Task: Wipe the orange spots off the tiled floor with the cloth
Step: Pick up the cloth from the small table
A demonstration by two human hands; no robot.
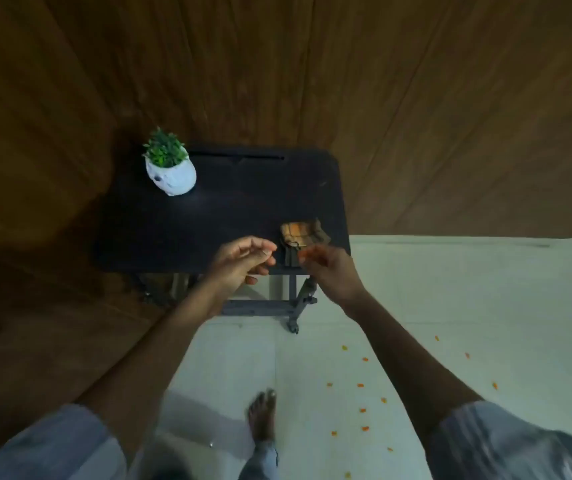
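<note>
You are at the first step, reaching for the cloth [303, 233] that lies folded on the table [229, 209]. Your left hand [243, 263] and right hand [329, 268] are loosely spread and hold nothing. Next you should grasp it and go down to the orange spots [362, 410] on the floor [451, 306].

One head-worn view: the scene is seen steeply from above, near the table [208, 216], tiled floor [451, 306] beyond.
</note>
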